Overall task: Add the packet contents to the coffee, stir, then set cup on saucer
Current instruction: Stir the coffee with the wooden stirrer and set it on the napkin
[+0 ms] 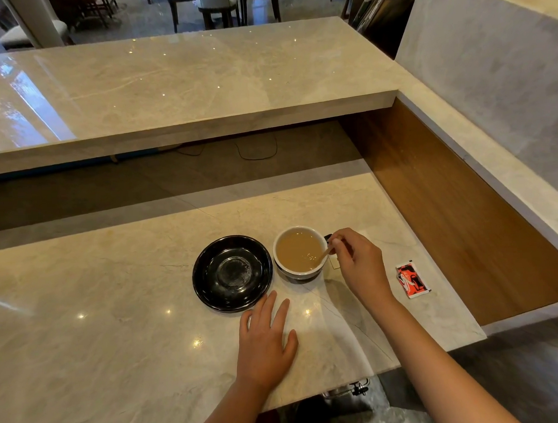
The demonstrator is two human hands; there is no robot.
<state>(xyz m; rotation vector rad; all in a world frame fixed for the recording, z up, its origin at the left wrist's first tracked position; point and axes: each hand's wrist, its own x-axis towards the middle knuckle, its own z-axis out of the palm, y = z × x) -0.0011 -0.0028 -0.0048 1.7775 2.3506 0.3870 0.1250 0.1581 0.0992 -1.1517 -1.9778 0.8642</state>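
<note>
While the stirring goes on, these are the points worth watching:

Step in hand: stirring, by my reading; the coffee [298, 253] looks pale and milky, and the packet [412, 279] lies well apart to the right on the surface [117, 346], so I judge its contents are in.

Right hand [358, 262]: just beside the cup [300, 253], its grip pinched together on the top of a thin wooden stirrer [326, 255] that slants down into the drink.

Left hand [267, 343]: flat on the surface, fingers spread apart and clamped on nothing, near the front edge of the saucer [232, 272].

Cup: upright on the surface, just beside the black saucer on its right; whether the two touch I cannot tell. A dark handle seems to sit on the far right, behind the right hand.

Saucer: bare, with a faint ring at its centre.

How to stir well: small, slow circles kept off the wall, since the coffee stands close to the rim and a wide sweep would likely slop it over.

Steadying: the idle left hand could hold the cup's side so that it does not slide.

Before the lift: let the stirrer drip inside the cup, then take it out.

Risk: a full cup carried sideways onto the saucer may spill unless kept level.
</note>
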